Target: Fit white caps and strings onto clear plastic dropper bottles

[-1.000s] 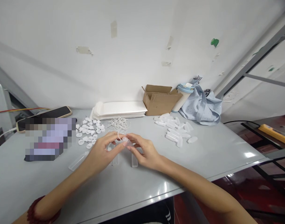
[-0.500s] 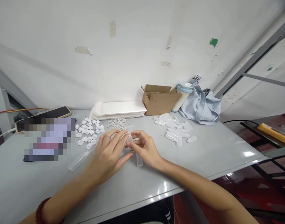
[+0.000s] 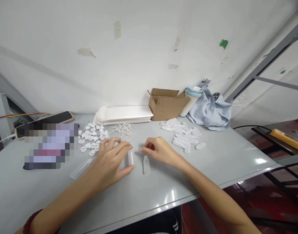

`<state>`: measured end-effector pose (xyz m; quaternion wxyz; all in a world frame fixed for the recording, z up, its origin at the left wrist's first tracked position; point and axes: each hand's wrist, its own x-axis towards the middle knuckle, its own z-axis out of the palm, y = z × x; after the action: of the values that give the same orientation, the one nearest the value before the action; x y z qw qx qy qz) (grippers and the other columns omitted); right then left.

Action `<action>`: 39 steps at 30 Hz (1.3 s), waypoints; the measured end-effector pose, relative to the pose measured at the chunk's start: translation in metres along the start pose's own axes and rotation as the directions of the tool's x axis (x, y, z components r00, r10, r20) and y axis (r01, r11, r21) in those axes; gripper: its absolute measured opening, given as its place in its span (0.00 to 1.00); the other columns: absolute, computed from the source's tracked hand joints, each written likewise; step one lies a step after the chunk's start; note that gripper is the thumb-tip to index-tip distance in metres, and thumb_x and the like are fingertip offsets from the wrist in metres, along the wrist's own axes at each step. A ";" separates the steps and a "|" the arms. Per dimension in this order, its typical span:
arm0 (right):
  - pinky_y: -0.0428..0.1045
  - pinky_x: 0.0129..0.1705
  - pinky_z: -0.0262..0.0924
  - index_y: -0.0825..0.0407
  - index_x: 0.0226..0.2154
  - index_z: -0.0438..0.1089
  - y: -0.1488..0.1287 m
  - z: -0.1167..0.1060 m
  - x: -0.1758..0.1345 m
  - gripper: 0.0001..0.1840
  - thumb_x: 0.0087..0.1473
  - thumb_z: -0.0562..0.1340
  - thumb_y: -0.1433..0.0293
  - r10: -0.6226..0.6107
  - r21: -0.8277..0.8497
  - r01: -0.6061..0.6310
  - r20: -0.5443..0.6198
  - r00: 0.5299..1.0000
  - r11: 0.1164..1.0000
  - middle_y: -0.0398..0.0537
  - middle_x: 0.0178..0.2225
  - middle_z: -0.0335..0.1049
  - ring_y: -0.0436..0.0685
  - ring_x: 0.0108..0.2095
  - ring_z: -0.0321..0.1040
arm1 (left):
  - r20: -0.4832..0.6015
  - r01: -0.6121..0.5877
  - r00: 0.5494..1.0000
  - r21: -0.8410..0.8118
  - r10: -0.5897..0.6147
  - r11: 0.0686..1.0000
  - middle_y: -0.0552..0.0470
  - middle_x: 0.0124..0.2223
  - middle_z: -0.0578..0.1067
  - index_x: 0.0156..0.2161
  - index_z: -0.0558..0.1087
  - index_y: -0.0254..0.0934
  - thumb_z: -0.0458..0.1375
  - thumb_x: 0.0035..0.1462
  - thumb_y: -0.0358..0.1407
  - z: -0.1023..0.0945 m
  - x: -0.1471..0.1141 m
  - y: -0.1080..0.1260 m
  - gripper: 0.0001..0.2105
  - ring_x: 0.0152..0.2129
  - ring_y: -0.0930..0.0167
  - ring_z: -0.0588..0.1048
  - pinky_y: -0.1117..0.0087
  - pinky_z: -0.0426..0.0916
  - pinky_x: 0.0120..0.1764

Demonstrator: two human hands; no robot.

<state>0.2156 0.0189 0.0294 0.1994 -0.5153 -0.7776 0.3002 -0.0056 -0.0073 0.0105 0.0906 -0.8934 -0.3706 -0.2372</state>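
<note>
My left hand [image 3: 113,159] is closed loosely on a small clear plastic tube [image 3: 131,158], its fingers at the tube's upper end and the thumb at the lower end. My right hand [image 3: 158,150] is pinched to the right of the tube; whatever is between its fingertips is too small or hidden to make out. Just below those fingertips a small translucent bottle [image 3: 146,165] with a narrow neck lies on the grey table. Partly behind my left wrist is another clear tube [image 3: 80,169]. Small white caps [image 3: 91,135] and a heap of white strings [image 3: 123,130] lie beyond my left hand.
Several translucent bottles [image 3: 181,135] are piled at the right. Along the wall stand white padded envelopes [image 3: 126,113], an open cardboard box [image 3: 167,109], a tumbler [image 3: 191,100] and a light blue bag [image 3: 209,112]. Phones, one blurred [image 3: 52,146], lie at the left.
My hands have moved apart; the right has drawn back slightly right from the piece both were touching. The clear tube now shows at my left hand, and the small bottle is uncovered.
</note>
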 end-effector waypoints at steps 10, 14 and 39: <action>0.45 0.24 0.51 0.55 0.42 0.68 0.000 -0.003 -0.006 0.30 0.47 0.65 0.48 0.060 -0.096 -0.029 0.330 0.942 0.995 0.41 0.21 0.68 0.51 0.23 0.64 | 0.177 0.031 0.984 -0.013 -0.028 0.999 0.45 0.41 0.77 0.43 0.70 0.35 0.61 0.53 0.38 0.006 -0.008 -0.005 0.13 0.46 0.53 0.67 0.46 0.54 0.48; 0.44 0.22 0.54 0.55 0.45 0.64 0.000 -0.003 -0.006 0.33 0.48 0.64 0.47 0.095 -0.006 -0.102 0.428 0.899 0.995 0.37 0.19 0.65 0.49 0.17 0.63 | 0.217 0.052 0.975 -0.048 -0.041 0.997 0.46 0.41 0.77 0.42 0.70 0.36 0.61 0.53 0.40 0.004 -0.010 -0.007 0.14 0.47 0.53 0.67 0.45 0.54 0.50; 0.44 0.24 0.51 0.54 0.27 0.71 0.007 0.000 0.000 0.13 0.47 0.68 0.62 0.029 -0.103 0.000 0.284 0.958 0.995 0.43 0.24 0.73 0.50 0.24 0.67 | 0.256 0.259 0.940 -0.111 -0.224 0.960 0.44 0.51 0.72 0.51 0.70 0.37 0.41 0.67 0.41 0.016 0.004 -0.013 0.18 0.49 0.57 0.64 0.49 0.57 0.48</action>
<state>0.2203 0.0205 0.0252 0.0567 -0.4819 -0.8086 0.3328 -0.0062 0.0100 -0.0019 -0.0490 -0.8673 -0.4679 -0.1623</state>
